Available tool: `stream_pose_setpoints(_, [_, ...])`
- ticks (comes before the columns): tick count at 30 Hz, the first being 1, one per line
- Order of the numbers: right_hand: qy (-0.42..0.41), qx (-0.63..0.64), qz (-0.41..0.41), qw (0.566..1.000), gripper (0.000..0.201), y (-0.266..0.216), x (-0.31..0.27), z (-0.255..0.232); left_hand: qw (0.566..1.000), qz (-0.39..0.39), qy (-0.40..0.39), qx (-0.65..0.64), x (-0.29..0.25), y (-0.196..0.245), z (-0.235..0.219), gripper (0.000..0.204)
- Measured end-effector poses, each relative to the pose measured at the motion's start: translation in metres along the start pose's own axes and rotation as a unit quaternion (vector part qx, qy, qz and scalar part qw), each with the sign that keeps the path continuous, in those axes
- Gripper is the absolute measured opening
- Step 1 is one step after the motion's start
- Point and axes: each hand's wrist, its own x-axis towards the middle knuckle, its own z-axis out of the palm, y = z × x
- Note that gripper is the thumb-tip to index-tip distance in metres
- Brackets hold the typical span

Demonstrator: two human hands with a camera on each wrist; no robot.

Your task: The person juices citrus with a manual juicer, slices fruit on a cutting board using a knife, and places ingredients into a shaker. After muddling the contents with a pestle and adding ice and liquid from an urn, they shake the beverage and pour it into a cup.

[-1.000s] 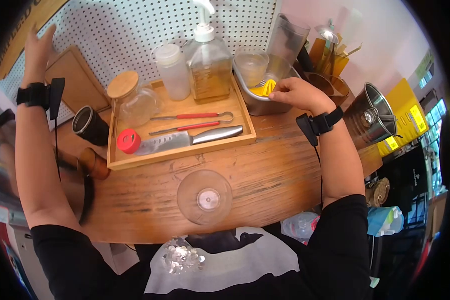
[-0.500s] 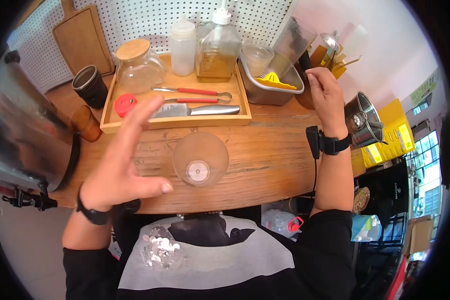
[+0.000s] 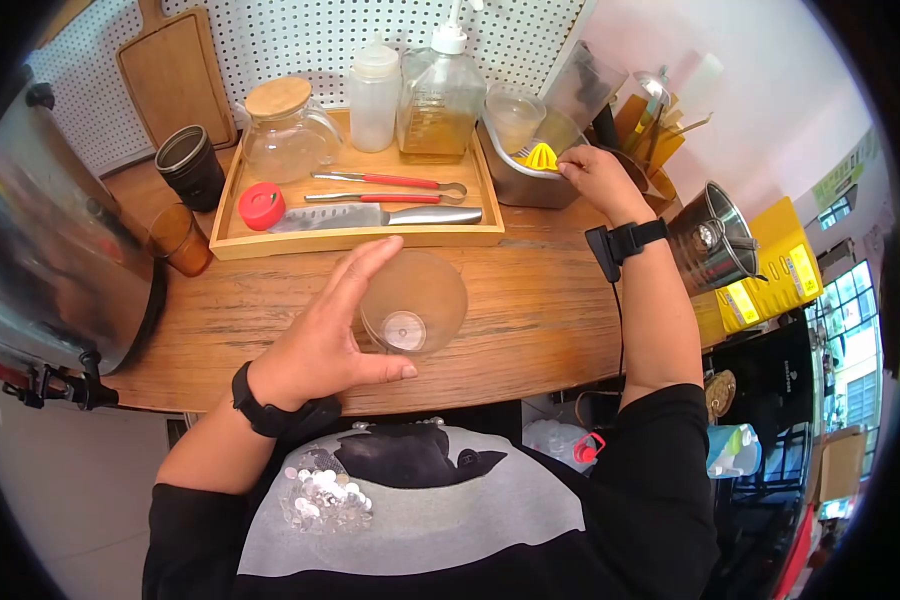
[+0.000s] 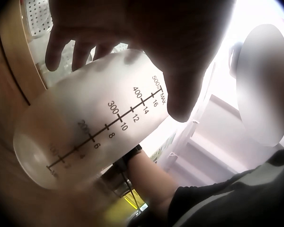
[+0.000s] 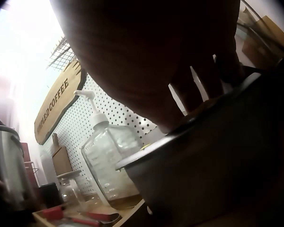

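Near the front edge of the one wooden table (image 3: pixel 530 330) stands one clear measuring cup (image 3: pixel 430 290), its printed scale running up to 500. Beside it, the left hand (image 3: pixel 315 345) is wide open, thumb spread from the fingers; whether it touches the cup, I cannot tell. The right hand (image 3: pixel 605 185) bends down over the rim of one gray bin (image 3: pixel 525 192), fingers by one yellow squeezer (image 3: pixel 541 156) inside; whether they grip it, I cannot tell. The bin also contains clear tubs (image 3: pixel 515 122). One wooden tray (image 3: pixel 360 241) holds one lidded glass jug (image 3: pixel 282 148), one white squeeze bottle (image 3: pixel 373 115), one pump bottle (image 3: pixel 438 110) with amber liquid, one pair of red-handled tongs (image 3: pixel 400 180), one knife (image 3: pixel 335 217) and one round red thing (image 3: pixel 262 205). Left of it stand one black cup (image 3: pixel 192 178) and one amber glass (image 3: pixel 180 243).
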Motion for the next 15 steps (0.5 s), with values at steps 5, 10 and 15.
stream_pose_setpoints(5, [0.033, -0.06, -0.066, 0.995, 0.02, 0.006, 0.002, -0.003, 0.998, -0.009, 0.013, -0.055, -0.002, -0.006, 0.007, 0.101])
stream_pose_setpoints(10, [0.108, -0.07, -0.081, 0.988, 0.023, 0.018, 0.013, 0.008, 0.999, 0.002, 0.021, -0.042, 0.0, -0.006, 0.008, 0.1])
stream_pose_setpoints(15, [0.046, 0.04, 0.017, 0.998, 0.035, 0.012, 0.019, 0.012, 0.999, 0.0, 0.026, -0.029, -0.002, -0.002, 0.007, 0.099])
